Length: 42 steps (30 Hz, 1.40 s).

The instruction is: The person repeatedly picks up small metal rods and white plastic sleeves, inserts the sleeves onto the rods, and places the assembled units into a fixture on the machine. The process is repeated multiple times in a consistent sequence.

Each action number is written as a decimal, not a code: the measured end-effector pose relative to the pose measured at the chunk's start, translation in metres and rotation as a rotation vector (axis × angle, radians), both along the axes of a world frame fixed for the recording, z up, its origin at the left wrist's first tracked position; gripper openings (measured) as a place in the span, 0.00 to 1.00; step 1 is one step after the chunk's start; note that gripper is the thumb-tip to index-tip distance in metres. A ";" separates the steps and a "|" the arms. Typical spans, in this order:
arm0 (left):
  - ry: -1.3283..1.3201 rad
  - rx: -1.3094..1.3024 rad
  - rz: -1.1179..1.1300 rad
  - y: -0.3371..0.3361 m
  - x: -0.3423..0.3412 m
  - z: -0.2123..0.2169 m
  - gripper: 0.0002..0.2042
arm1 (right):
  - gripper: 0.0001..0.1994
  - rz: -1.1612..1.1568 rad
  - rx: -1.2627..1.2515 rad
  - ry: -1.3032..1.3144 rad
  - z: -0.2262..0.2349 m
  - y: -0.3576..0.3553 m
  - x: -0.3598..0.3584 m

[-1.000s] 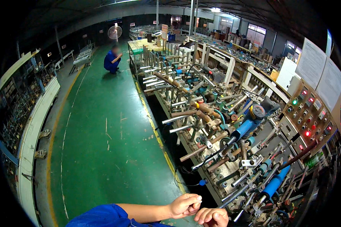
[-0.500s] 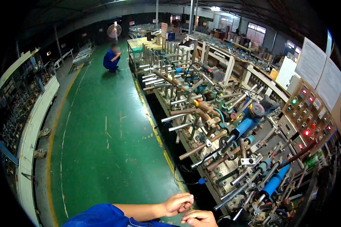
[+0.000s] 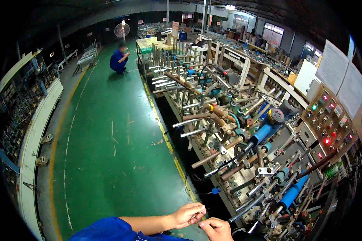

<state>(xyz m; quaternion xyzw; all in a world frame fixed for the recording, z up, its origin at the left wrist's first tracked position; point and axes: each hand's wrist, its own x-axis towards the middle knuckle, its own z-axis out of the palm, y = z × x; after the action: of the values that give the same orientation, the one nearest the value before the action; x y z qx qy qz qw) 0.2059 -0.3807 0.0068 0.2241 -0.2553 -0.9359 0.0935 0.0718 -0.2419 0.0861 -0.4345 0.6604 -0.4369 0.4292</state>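
Blue round piece [image 3: 216, 190] on a dark cable [image 3: 193, 190] is the nearest distinct thing to the hands, sitting beyond them and slightly to the right of the left hand [image 3: 187, 215], clear of all fingers. The left hand is curled, its thumb close to the bent fingertips; whether something small is pinched there, I cannot tell. The right hand [image 3: 218, 229] sits nearer and to the right, its thumb and forefinger pointing left toward the left hand. A narrow gap seems to part the two hands, and I cannot tell whether the right fingertips hold anything.

Just right of the hands, a silver rod [image 3: 245, 211] juts toward them from a long machine [image 3: 225, 200] crowded with rods and rollers. Farther right along it lie a blue roller [image 3: 291, 194] and, beyond that, a blue cylinder [image 3: 265, 133]. A control panel [image 3: 324, 111] with red and green lights stands at far right.

Green floor [image 3: 116, 172] stretches away on the left, with a yellow line [image 3: 171, 146] beside the machine. At the far end, a person in blue [image 3: 118, 61] crouches near a round fan [image 3: 122, 30].
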 end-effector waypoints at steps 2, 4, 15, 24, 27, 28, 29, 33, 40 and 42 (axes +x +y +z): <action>0.016 -0.064 -0.006 -0.010 -0.006 -0.001 0.12 | 0.06 0.000 -0.122 0.431 -0.007 -0.008 -0.006; 0.021 0.005 -0.011 -0.011 -0.003 -0.002 0.11 | 0.07 -0.093 -0.101 0.530 -0.012 -0.009 0.002; -0.094 -0.243 -0.019 -0.009 0.001 0.008 0.07 | 0.14 -0.060 0.007 0.636 -0.024 -0.012 -0.003; -0.177 -0.603 0.069 -0.009 -0.014 0.037 0.09 | 0.17 -0.020 0.086 0.610 -0.039 -0.006 -0.006; -0.139 -0.813 0.213 -0.024 -0.029 0.023 0.13 | 0.17 0.073 0.186 0.566 -0.026 -0.008 -0.008; -0.034 -0.760 0.177 -0.037 -0.045 0.007 0.16 | 0.17 0.053 0.170 0.589 -0.033 -0.003 -0.009; -0.078 -0.662 0.142 -0.049 -0.063 -0.012 0.19 | 0.17 0.037 0.175 0.590 -0.037 -0.001 -0.012; -0.296 -0.252 0.177 -0.079 -0.053 -0.104 0.22 | 0.15 0.036 0.098 0.599 -0.047 -0.009 -0.004; -0.159 0.102 -0.023 -0.029 -0.012 -0.113 0.12 | 0.15 0.028 0.134 0.592 -0.041 -0.006 -0.006; -0.020 0.137 -0.066 -0.020 -0.010 -0.089 0.14 | 0.15 -0.023 0.036 0.647 -0.048 -0.007 -0.008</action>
<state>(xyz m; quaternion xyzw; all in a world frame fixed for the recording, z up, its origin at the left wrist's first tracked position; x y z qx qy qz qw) 0.1955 -0.4011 -0.0819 0.2306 -0.1988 -0.9515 0.0444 0.0639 -0.2492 0.0383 -0.5357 0.7751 -0.2692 0.1996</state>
